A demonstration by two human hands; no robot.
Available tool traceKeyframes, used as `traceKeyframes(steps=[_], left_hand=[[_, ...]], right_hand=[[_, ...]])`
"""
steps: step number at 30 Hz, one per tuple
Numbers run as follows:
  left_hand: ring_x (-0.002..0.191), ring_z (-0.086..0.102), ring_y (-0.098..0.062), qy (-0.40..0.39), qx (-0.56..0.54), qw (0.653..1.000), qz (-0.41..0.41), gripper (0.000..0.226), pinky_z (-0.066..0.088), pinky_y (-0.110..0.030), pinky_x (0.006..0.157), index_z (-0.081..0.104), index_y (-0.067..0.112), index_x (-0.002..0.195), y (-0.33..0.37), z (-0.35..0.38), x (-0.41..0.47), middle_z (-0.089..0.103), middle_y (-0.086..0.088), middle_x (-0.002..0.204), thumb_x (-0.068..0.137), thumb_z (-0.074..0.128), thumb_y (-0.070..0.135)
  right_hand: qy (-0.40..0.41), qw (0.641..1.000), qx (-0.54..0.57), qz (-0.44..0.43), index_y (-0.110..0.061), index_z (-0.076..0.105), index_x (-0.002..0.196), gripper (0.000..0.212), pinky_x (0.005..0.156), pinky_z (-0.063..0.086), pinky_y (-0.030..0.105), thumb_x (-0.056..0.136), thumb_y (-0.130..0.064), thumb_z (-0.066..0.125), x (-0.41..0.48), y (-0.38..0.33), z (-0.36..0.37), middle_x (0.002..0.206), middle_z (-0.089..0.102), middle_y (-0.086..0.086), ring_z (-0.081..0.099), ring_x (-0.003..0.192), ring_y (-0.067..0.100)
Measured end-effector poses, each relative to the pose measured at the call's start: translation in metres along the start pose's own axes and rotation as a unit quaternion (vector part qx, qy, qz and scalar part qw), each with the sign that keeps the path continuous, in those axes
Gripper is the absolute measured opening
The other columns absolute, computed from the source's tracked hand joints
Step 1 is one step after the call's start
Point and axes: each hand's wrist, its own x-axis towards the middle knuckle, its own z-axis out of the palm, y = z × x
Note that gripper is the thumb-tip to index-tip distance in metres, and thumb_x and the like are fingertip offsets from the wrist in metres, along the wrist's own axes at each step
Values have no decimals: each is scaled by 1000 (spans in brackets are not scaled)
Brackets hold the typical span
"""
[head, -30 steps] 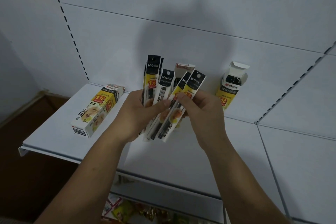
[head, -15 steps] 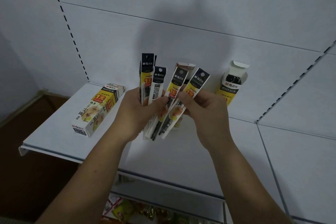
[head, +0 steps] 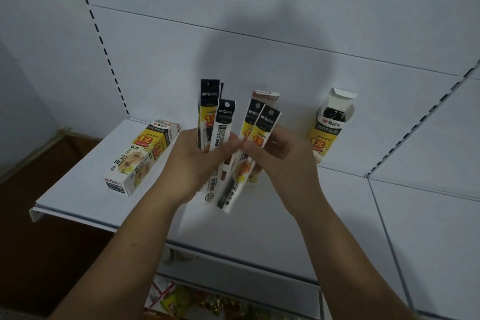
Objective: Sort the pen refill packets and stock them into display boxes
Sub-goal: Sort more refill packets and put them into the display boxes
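Above the white shelf (head: 85, 189), two hands hold a bunch of pen refill packets (head: 233, 184) spread out like a fan. The left hand (head: 197, 166) is wrapped around the low part of the bunch, with its thumb pressed across the front, so its fingers are grasping the packets. The right hand (head: 283, 161) pinches the right side of the bunch between its thumb and fingers. The two thumbs nearly touch. The tallest packet (head: 207, 112) stands up straight on the left and has a dark top and a yellow patch with red writing. Just beside it is a shorter packet (head: 224, 125), turned so its white back with small black print shows. The two right packets (head: 266, 125) lean a little to the right, one lying partly over the other, and both have dark tops and yellow fronts. The first box (head: 140, 156) lies on its side on the left part of the shelf, near the left hand but not touching it. It is white and yellow with red writing. The second box (head: 330, 130) stands upright on the right, at the back of the shelf by the white wall (head: 259, 21). Its top flap is open and dark things show inside. The third box (head: 265, 95) stands behind the packets, and only its top peeks out. Below, some bright wrappers (head: 181, 301) sit on a lower level, too blurry to tell what they are.
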Motion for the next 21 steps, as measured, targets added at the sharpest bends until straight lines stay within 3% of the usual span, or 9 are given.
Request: traceKeyframes(steps=[3,6,9,11,13,16,18,21], left_hand=[[80,79,-14,-18,23,1000,4,10,61,-23,66,76,23,96,1,2,-1,81,5,88,98,67,23],[80,79,-13,5,16,1000,-8,18,61,-23,68,76,19,96,1,4,3,82,6,88,104,61,25],[56,66,-14,61,34,998,-2,21,55,-31,55,73,18,92,-7,1,11,74,5,69,106,60,26],[50,55,-10,94,60,994,3,16,48,-30,54,70,20,89,-14,-1,19,63,7,60,103,66,27],[56,60,-4,77,107,991,5,15,50,-28,59,69,25,99,-16,0,27,67,9,72,93,76,37],[81,70,3,15,141,990,6,56,54,-17,64,64,35,123,-19,7,37,72,18,109,75,84,53],[83,69,5,-9,126,992,10,68,54,-16,64,60,33,135,-20,13,41,70,21,122,75,90,44],[78,67,9,-27,106,994,7,59,52,-13,63,65,26,135,-23,19,46,73,17,122,82,90,27]], right_hand=[[-5,1000,2,-14,-14,78,109,15,64,61,49,95,-16,75,-1,2,-2,96,80,4,75,81,31],[33,999,30,-30,-10,79,101,8,73,62,41,96,-11,73,2,-6,-10,95,81,3,77,85,23],[104,991,56,-66,-8,78,95,5,83,63,52,95,-11,74,15,-23,-30,94,80,10,77,90,32],[150,983,57,-94,-8,76,95,3,79,64,46,95,-10,74,26,-40,-46,92,79,8,78,88,30],[171,977,37,-125,-9,75,97,2,79,64,42,95,-9,74,37,-56,-58,92,79,5,78,89,26],[161,974,4,-161,-7,75,100,6,82,64,49,95,-9,73,50,-68,-62,96,79,7,77,92,28],[152,973,-27,-174,-6,76,103,8,82,64,48,95,-7,73,56,-69,-59,96,79,6,77,92,26],[141,973,-70,-170,-10,78,103,11,82,64,46,93,-11,76,63,-65,-52,96,80,1,77,90,23]])
